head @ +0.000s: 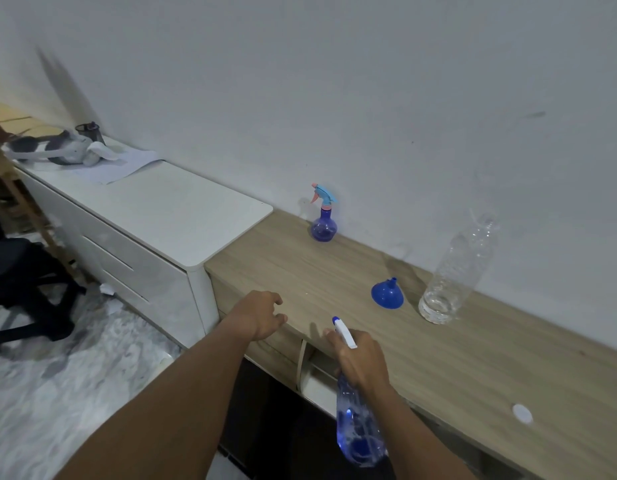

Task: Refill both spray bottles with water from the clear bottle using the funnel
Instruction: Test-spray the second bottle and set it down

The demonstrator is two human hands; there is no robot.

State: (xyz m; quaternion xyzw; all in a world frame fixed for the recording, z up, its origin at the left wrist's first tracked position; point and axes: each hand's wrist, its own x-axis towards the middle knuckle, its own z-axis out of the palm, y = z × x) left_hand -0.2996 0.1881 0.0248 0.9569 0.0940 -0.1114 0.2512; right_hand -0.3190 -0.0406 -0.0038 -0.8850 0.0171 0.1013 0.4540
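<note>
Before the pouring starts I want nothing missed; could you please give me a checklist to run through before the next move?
1. Right hand grips the tall spray bottle: ok.
2. Its spray head removed for filling: not ok, still on.
3. Funnel at hand: ok, mouth-down on the counter.
4. Clear bottle upright: ok; only a little water shows at its bottom.
5. Clear bottle uncapped: cannot tell, neck blurred.
6. Left hand free: ok, open.

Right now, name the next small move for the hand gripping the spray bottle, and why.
Probably stand the translucent blue, white-headed spray bottle on the light wooden desk: the right hand grips its neck beyond the edge, head on, and the free left hand could then unscrew it.
</note>
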